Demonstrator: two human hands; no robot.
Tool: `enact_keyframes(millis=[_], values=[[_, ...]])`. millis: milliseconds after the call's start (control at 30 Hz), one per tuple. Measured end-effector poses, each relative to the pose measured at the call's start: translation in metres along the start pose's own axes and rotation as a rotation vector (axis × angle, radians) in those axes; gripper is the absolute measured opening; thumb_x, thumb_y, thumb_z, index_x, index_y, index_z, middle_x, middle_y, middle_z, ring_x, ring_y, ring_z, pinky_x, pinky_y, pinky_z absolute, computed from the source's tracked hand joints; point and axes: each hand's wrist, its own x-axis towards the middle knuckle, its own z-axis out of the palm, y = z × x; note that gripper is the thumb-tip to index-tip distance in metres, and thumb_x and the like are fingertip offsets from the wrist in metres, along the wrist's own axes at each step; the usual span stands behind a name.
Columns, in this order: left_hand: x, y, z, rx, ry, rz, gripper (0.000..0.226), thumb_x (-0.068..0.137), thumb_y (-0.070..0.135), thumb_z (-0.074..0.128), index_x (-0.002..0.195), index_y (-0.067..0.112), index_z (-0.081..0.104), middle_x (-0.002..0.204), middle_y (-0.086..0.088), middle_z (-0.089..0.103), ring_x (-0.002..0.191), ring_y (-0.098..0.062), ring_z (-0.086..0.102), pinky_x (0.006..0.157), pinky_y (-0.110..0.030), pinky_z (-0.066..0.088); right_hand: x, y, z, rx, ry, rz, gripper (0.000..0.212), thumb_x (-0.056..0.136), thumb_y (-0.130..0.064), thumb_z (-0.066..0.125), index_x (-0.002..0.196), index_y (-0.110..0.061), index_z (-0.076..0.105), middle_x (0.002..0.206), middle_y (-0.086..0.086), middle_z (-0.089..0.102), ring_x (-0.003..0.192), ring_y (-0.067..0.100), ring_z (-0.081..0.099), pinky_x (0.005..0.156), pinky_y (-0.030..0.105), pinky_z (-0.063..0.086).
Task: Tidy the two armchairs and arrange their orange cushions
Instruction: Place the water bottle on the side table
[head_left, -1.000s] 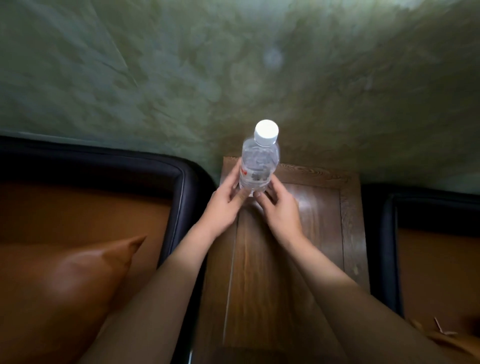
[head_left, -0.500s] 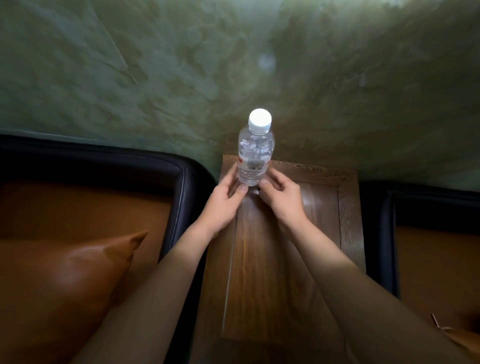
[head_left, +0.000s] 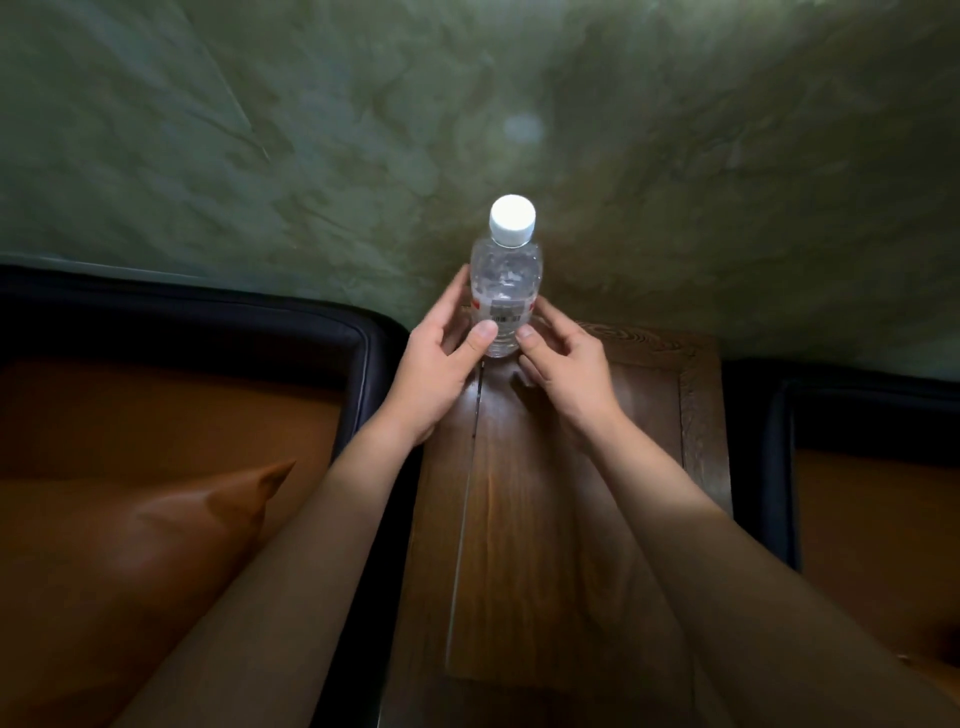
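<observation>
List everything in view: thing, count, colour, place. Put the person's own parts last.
water bottle: one, clear with a white cap, upright at the far end of the side table, held between both hands
side table: one, dark brown wood, between the two armchairs
left armchair: one, black frame, orange seat, left of the table
right armchair: one, black frame, orange seat, right of the table
cushion: one, orange, on the left armchair
wall: one, mottled green, behind everything
left hand: one, fingers on the bottle
right hand: one, fingers on the bottle
</observation>
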Motion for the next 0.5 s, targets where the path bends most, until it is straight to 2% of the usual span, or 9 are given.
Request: enact_keyframes(millis=[67,100,167,233,300,367,400,433,500], values=[[0.004,0.005,0.001,-0.036,0.012,-0.001,0.067,0.098,0.023,0.064,0.156,0.018,0.032,0.151,-0.005,0.050,0.140,-0.023,0.048,0.118,-0.053,0.035,0.003,-0.005,0.006,0.009,-0.009,0.006,0.059,0.091,-0.022,0.072,0.146,-0.015,0.051,0.091,-0.007,0.067,0.066,-0.002,0.050,0.066,0.023,0.043],[0.006,0.006,0.000,-0.057,0.021,-0.009,0.067,0.096,0.028,0.066,0.155,0.023,0.034,0.150,-0.005,0.051,0.139,-0.026,0.048,0.117,-0.059,0.033,0.003,-0.008,0.008,0.011,-0.006,0.003,0.060,0.090,-0.021,0.072,0.146,-0.015,0.051,0.089,-0.008,0.065,0.063,-0.003,0.048,0.064,0.022,0.041],[0.006,0.006,-0.001,-0.068,0.015,-0.021,0.069,0.094,0.031,0.067,0.155,0.027,0.034,0.151,-0.005,0.051,0.140,-0.028,0.047,0.117,-0.061,0.031,0.003,-0.013,0.010,0.007,-0.001,-0.014,0.068,0.083,-0.032,0.076,0.145,-0.018,0.053,0.101,-0.005,0.063,0.075,-0.006,0.051,0.078,0.023,0.042],[0.003,0.011,-0.002,-0.018,0.016,0.018,0.069,0.098,0.024,0.064,0.157,0.019,0.029,0.155,-0.004,0.046,0.142,-0.020,0.044,0.120,-0.051,0.032,-0.002,-0.021,0.008,-0.016,-0.013,-0.061,0.070,0.081,-0.041,0.077,0.144,-0.020,0.054,0.116,-0.005,0.066,0.094,0.000,0.060,0.095,0.032,0.046],[-0.001,0.019,-0.002,0.039,0.062,0.066,0.068,0.100,0.016,0.060,0.158,0.017,0.026,0.158,-0.003,0.039,0.144,-0.010,0.040,0.121,-0.039,0.031,-0.013,-0.037,0.006,-0.059,-0.014,-0.120,0.060,0.089,-0.026,0.074,0.143,-0.012,0.054,0.133,0.002,0.065,0.119,0.013,0.063,0.110,0.044,0.046],[-0.002,0.026,-0.005,0.033,0.126,0.124,0.066,0.099,0.016,0.061,0.155,0.028,0.026,0.159,-0.007,0.038,0.146,-0.011,0.037,0.122,-0.042,0.030,-0.020,-0.051,0.003,-0.059,-0.013,-0.188,0.051,0.093,-0.006,0.068,0.142,-0.006,0.053,0.136,0.006,0.063,0.127,0.014,0.060,0.111,0.036,0.046],[-0.002,0.029,-0.005,0.022,0.149,0.159,0.065,0.098,0.017,0.062,0.152,0.033,0.028,0.158,-0.008,0.039,0.146,-0.013,0.037,0.122,-0.045,0.030,-0.021,-0.056,0.002,-0.064,-0.007,-0.217,0.049,0.093,-0.002,0.067,0.140,-0.009,0.053,0.134,0.004,0.064,0.125,0.012,0.061,0.108,0.031,0.047],[0.000,0.033,-0.005,0.022,0.159,0.190,0.063,0.097,0.019,0.063,0.150,0.035,0.032,0.158,-0.007,0.040,0.146,-0.015,0.038,0.121,-0.047,0.030,-0.021,-0.060,0.003,-0.075,0.008,-0.243,0.048,0.093,-0.002,0.067,0.138,-0.014,0.054,0.130,0.000,0.066,0.123,0.011,0.062,0.105,0.028,0.048],[0.007,0.036,-0.001,0.050,0.161,0.246,0.060,0.095,0.022,0.065,0.149,0.034,0.042,0.155,-0.004,0.046,0.144,-0.019,0.041,0.120,-0.050,0.032,-0.018,-0.065,0.007,-0.105,0.050,-0.297,0.047,0.091,-0.008,0.071,0.135,-0.017,0.057,0.123,-0.002,0.069,0.118,0.011,0.065,0.103,0.033,0.050]])
